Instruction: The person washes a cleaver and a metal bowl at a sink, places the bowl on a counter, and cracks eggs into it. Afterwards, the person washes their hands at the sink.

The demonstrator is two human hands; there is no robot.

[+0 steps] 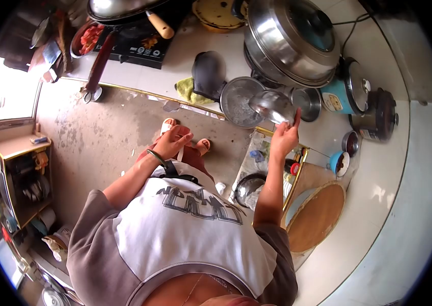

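My right hand [284,140] grips a shiny metal bowl [273,104] by its rim, with one finger stretched along its side. The bowl is tilted over the right edge of a grey metal basin [242,102] that stands on the counter. Just right of the bowl is a small metal pot [306,104]. My left hand [171,144], a dark bangle on its wrist, hangs in front of my body above the floor. Its fingers are loosely bent and a little apart, with nothing visible in them.
A large lidded steamer [290,43] stands behind the basin. Left of it lie a dark mitt [209,76] and a green cloth [189,92]. A long-handled pan [97,66] rests on the black cooktop [137,48]. A round wooden board [317,217] leans at right.
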